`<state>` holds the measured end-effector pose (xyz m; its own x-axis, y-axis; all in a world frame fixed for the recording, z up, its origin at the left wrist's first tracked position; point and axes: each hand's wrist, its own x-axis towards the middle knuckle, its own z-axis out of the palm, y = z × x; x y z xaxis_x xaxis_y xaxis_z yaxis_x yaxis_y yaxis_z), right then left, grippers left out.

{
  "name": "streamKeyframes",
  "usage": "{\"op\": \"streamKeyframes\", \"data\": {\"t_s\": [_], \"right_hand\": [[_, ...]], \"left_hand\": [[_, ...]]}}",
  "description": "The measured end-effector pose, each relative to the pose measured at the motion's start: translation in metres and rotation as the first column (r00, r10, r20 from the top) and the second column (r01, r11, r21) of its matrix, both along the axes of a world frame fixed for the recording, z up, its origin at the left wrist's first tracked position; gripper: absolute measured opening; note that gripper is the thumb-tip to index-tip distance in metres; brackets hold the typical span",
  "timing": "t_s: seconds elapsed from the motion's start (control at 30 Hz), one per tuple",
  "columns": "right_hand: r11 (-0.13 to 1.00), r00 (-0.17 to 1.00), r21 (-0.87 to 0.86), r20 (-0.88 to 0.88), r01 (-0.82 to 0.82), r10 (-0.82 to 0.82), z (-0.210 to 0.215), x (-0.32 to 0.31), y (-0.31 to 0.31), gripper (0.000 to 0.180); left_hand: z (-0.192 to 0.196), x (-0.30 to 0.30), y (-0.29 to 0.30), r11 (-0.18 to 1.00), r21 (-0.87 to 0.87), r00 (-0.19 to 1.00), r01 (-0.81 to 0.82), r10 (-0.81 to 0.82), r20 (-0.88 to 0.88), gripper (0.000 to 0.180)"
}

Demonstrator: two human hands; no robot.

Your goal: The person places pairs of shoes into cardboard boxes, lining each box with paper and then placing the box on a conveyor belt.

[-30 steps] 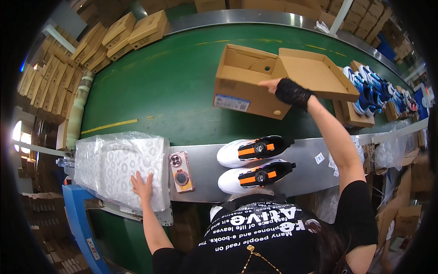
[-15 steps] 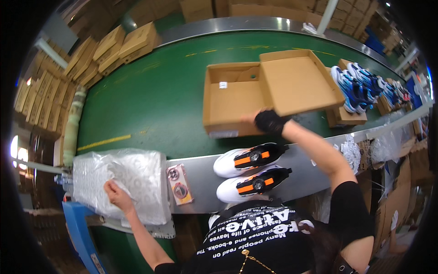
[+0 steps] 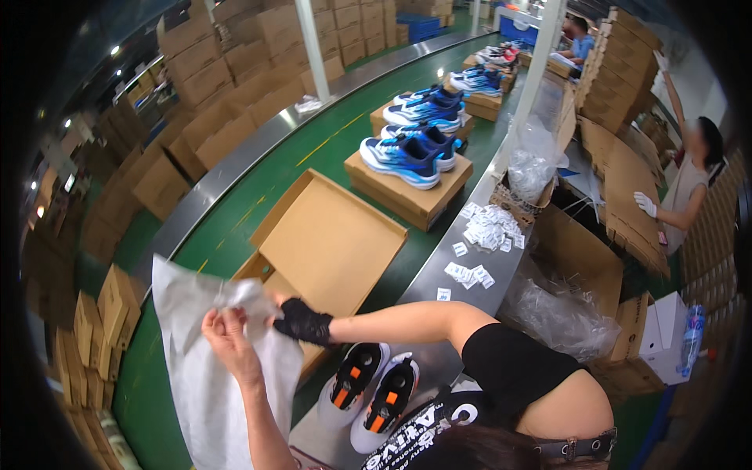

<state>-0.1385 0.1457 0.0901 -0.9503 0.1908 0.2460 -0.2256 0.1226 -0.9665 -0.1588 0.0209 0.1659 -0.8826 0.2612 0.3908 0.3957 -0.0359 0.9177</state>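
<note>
A large whitish sheet of wrapping paper (image 3: 254,384) hangs in front of me over the near side of the open shoe box (image 3: 333,243). My left hand (image 3: 233,337) pinches it near its upper part. At the sheet's right edge is my right hand (image 3: 301,321), in a black fingerless glove, its fingertips closed on that edge and blurred. The box's lid is tilted back; its lower tray is mostly hidden by the paper and my hands. A pair of white, black and orange sneakers (image 3: 388,395) stands on the metal ledge (image 3: 427,352) below my right forearm.
Small white packets (image 3: 493,227) lie in a pile on the ledge. Blue-and-white sneakers (image 3: 411,153) stand on closed boxes (image 3: 411,192) along the green belt (image 3: 227,223). Stacked cartons (image 3: 110,313) are at the left. A co-worker (image 3: 689,180) stands at the right beside flattened cardboard.
My left hand has lifted the paper from the stack and carried it over beside the box. My right hand has gone from the box's near rim to the paper. The view has turned right.
</note>
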Motion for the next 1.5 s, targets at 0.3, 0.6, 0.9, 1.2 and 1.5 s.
{"op": "streamKeyframes", "data": {"t_s": [0.3,0.6,0.9,1.2,1.5], "right_hand": [[0.378,0.365,-0.077,-0.147,0.923,-0.919,-0.012,0.003,0.258,0.047],[0.188,0.184,0.169,0.039,0.967,-0.982,-0.032,0.101,0.315,0.060],[0.575,0.969,0.808,-0.226,0.131,0.097,-0.036,0.191,0.115,0.034],[0.171,0.904,0.975,0.057,-0.142,0.424,-0.042,0.206,0.014,0.014],[0.964,0.818,-0.059,0.518,-0.257,0.250,0.078,0.111,0.020,0.031]], "left_hand": [[-0.080,0.009,-0.051,0.265,-0.896,0.904,-0.355,-0.147,-0.402,0.053],[-0.142,-0.014,-0.168,-0.014,-0.901,0.656,-0.435,0.680,-0.327,0.080],[-0.217,-0.023,-0.215,0.982,0.179,0.507,-0.062,-0.124,0.853,0.053],[-0.207,-0.001,-0.132,0.957,0.201,0.648,-0.209,-0.019,0.762,0.039],[-0.182,-0.006,-0.191,0.961,0.005,0.798,-0.278,0.228,0.558,0.031]]}}
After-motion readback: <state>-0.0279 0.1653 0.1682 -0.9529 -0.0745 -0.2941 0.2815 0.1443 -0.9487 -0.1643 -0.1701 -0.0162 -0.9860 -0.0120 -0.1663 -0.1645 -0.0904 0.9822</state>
